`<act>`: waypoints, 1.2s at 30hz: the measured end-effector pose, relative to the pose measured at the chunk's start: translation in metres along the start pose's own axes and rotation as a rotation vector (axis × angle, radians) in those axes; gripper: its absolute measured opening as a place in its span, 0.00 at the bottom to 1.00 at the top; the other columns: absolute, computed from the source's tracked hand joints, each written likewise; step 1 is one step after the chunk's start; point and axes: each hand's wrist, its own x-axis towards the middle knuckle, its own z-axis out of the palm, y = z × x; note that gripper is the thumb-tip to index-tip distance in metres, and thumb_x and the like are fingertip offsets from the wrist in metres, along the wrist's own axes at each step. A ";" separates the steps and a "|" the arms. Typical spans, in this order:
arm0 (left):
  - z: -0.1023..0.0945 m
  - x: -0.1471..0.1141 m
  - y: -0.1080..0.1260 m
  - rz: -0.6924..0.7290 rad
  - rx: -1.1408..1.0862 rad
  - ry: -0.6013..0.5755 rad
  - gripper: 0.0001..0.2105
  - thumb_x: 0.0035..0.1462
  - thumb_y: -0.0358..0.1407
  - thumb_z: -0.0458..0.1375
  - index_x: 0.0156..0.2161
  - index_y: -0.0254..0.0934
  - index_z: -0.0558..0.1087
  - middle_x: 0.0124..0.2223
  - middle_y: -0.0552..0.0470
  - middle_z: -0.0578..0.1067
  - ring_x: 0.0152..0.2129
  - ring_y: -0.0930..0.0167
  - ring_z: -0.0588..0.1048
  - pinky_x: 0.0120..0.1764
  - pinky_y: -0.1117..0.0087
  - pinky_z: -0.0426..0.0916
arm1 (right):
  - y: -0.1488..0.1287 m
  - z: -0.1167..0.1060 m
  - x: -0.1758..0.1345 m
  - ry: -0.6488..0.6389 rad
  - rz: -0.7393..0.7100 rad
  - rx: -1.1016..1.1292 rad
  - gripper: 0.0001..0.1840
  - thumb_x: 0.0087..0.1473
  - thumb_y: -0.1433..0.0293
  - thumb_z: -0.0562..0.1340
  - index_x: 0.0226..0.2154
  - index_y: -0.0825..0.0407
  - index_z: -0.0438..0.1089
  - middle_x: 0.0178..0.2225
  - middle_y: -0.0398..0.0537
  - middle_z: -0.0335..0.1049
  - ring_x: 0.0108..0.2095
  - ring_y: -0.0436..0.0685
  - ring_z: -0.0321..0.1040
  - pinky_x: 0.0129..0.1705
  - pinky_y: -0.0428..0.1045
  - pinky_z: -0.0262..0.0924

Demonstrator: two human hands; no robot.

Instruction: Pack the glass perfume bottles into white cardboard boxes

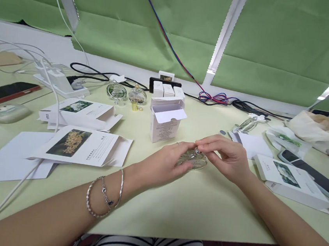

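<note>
A clear glass perfume bottle [196, 164] stands on the table in front of me, its lower part showing between my hands. My left hand [165, 160] is closed around the bottle's left side, thumb at the front. At the bottle's neck, the fingers of my right hand [225, 155] are pinched together on the small shiny nozzle [197, 150]. Just behind the bottle, an upright white carton [164, 129] has its top flaps open.
On the left lie opened white flower-print boxes [91, 146], a cable and a phone [5, 92]. Two perfume bottles [116, 90] stand at the back, near small white boxes [168, 90]. To the right are another bottle [246, 125], a flat box [290, 179] and a phone [320, 180].
</note>
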 end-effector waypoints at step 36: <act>0.000 -0.001 -0.005 0.000 0.068 0.007 0.20 0.58 0.37 0.53 0.56 0.39 0.60 0.54 0.47 0.70 0.48 0.66 0.70 0.49 0.66 0.66 | 0.032 -0.023 -0.003 0.188 0.168 -0.504 0.15 0.55 0.70 0.56 0.46 0.50 0.66 0.45 0.53 0.70 0.48 0.60 0.66 0.50 0.59 0.61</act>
